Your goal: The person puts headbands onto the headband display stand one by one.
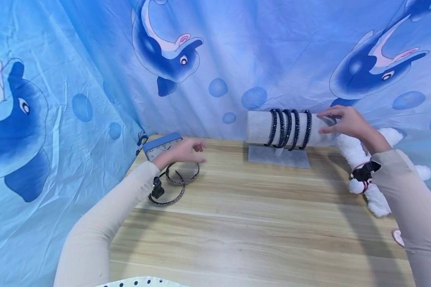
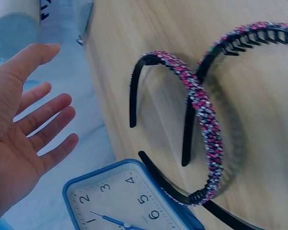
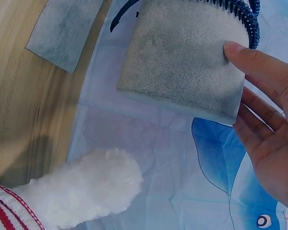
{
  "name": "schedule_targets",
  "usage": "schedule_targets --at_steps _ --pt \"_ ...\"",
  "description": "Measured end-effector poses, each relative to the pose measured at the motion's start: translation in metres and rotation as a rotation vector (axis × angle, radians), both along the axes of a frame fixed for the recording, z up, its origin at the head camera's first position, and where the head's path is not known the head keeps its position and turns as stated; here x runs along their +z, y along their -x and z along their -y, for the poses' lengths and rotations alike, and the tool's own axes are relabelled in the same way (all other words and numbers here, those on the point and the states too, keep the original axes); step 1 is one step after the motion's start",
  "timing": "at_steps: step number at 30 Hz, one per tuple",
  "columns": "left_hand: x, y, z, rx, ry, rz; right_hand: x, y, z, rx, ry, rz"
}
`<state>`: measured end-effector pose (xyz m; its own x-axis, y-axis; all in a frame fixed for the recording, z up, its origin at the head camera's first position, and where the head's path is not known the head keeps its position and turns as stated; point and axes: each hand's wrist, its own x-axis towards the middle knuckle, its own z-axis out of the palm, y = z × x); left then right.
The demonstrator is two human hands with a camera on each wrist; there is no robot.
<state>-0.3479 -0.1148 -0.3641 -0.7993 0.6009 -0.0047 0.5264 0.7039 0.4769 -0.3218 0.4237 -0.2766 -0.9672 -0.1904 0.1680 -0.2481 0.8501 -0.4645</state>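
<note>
A grey plush headband stand (image 1: pixel 256 127) with a roll on a flat base stands at the back of the table. Several dark beaded headbands (image 1: pixel 306 135) circle its roll. My right hand (image 1: pixel 346 122) grips the roll's right end, thumb on the near face and fingers round the far edge, as the right wrist view shows. Over at the left, my left hand (image 1: pixel 183 151) is held in the air with loosely bent fingers and nothing in it. Close by lie two pink-and-silver sparkly headbands (image 2: pixel 213 139), one overlapping the other in the left wrist view.
A blue-framed clock (image 2: pixel 120 191) sits at the table's left back corner, by the two headbands. White fluffy plush (image 1: pixel 348 151) with a red-striped part lies under my right forearm. Dolphin-printed blue cloth (image 1: pixel 215 52) hangs behind and to the left of the wooden table (image 1: pixel 237 223).
</note>
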Motion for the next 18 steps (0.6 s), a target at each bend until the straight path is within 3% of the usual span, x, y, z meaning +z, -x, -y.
schedule_targets --at_steps 9,18 --pt "-0.009 0.0 0.007 -0.072 0.015 0.072 0.003 -0.001 0.001 0.011 -0.044 0.003" --pt "-0.016 -0.002 0.023 -0.098 0.087 0.258 0.003 -0.001 0.003 -0.001 -0.04 0.007"
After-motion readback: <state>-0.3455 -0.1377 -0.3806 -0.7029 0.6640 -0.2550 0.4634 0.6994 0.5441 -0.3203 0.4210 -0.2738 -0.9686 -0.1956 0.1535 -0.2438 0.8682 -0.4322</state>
